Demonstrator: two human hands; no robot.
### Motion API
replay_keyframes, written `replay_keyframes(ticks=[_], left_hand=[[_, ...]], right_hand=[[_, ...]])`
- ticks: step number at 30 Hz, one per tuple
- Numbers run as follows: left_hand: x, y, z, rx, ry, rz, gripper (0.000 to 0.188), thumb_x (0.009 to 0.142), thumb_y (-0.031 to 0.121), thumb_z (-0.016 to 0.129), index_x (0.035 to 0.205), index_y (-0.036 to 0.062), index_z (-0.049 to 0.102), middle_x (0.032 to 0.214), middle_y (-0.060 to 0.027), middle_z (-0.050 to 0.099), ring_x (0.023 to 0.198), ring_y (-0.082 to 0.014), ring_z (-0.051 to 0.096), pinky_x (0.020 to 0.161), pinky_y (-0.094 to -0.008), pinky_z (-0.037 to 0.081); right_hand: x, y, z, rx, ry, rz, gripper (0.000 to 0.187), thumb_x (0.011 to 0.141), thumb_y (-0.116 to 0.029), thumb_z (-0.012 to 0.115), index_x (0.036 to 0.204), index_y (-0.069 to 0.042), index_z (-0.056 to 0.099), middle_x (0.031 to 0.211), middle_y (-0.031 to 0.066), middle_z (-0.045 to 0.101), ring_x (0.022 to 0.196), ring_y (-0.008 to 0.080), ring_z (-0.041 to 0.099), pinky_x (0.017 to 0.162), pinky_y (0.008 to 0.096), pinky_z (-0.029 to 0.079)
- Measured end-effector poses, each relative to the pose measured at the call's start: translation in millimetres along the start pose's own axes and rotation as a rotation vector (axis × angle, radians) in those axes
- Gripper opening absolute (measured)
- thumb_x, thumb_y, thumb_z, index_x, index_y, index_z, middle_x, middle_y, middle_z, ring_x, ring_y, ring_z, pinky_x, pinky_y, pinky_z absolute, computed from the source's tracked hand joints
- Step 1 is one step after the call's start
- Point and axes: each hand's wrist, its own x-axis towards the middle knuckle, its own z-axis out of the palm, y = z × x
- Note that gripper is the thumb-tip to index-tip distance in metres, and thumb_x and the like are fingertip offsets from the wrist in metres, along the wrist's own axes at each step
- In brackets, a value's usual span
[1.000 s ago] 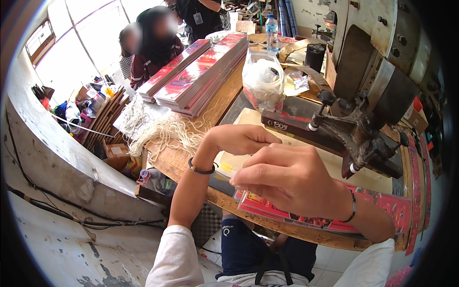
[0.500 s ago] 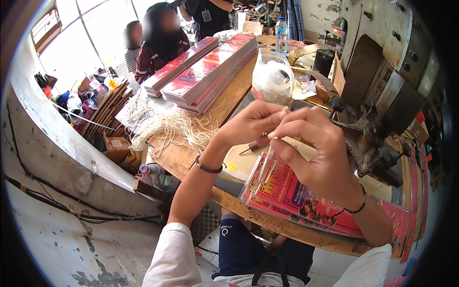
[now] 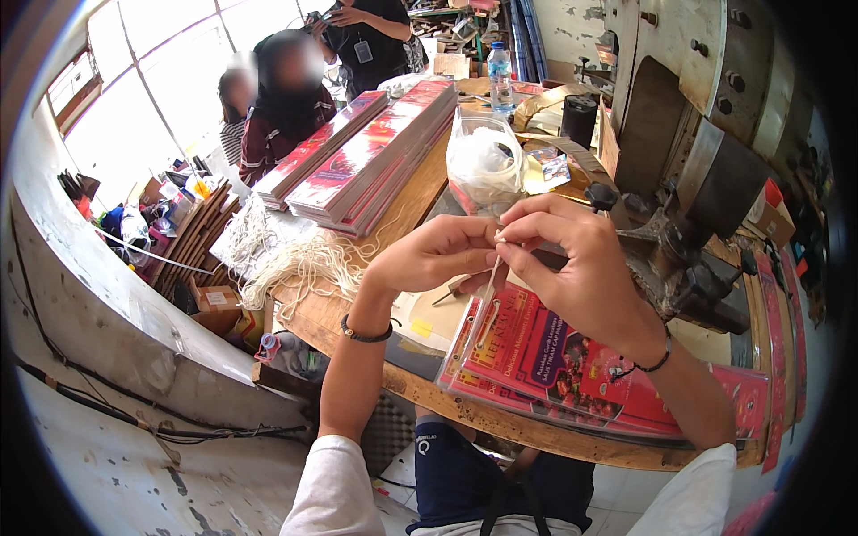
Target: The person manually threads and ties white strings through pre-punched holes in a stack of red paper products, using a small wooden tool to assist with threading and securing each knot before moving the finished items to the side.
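Note:
A white string (image 3: 485,299) rises from the holed end of red printed cards (image 3: 572,366) that lie layered at the table's near edge. Above the cards, my left hand (image 3: 424,259) and my right hand (image 3: 572,250) meet, fingertips touching. Both pinch the string, and a small white bit of it, perhaps a knot, pokes out between them. Below my left hand lies a thin pointed tool like an awl (image 3: 449,295), its handle partly hidden. Loose white strings (image 3: 308,272) spread in a tangled heap to the left.
Tall stacks of long red cards (image 3: 371,170) stand farther back. Beyond my hands are a plastic bag (image 3: 485,156), a water bottle (image 3: 500,79) and a black cylinder (image 3: 579,121). A heavy metal machine (image 3: 684,241) borders the right side. People are at the far left.
My hands have come slightly down and left in the picture, still together at the string. The right hand's blur has gone. The whole view has shifted a little.

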Motion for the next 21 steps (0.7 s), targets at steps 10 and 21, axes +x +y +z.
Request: replay_keyframes(ticks=[10,21], left_hand=[[-2.4,6.7,-5.9,0.006,0.009,-0.058,0.016,0.097,0.007,0.062,0.096,-0.0067,0.069,0.07,-0.0038,0.064,0.058,-0.0072,0.057,0.052,-0.0233,0.044],[-27.3,15.9,-28.1,0.218,-0.099,0.054,0.021,0.088,0.016,0.076,0.085,-0.0044,0.074,0.076,-0.0121,0.073,0.064,-0.016,0.068,0.054,-0.0258,0.049]], right_hand=[[-3.3,4.5,4.8,0.035,-0.038,0.064,0.014,0.085,-0.005,0.072,0.096,0.001,0.071,0.094,0.0137,0.071,0.082,0.0252,0.071,0.074,0.0329,0.056],[-13.4,6.3,3.1,-0.084,-0.56,0.138,0.043,0.087,-0.031,0.073,0.112,0.003,0.063,0.108,0.0192,0.067,0.104,0.0313,0.064,0.093,0.0415,0.051]])
